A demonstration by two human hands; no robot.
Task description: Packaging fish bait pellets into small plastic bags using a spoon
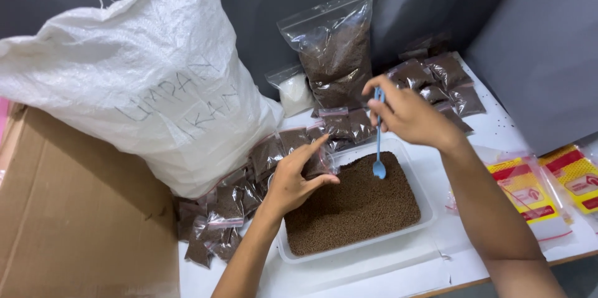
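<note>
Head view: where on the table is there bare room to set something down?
Bare white table along the front edge below the clear tray, and a strip between the tray and the yellow-red packets. Crowded behind and left: small filled bags, big sack.
</note>
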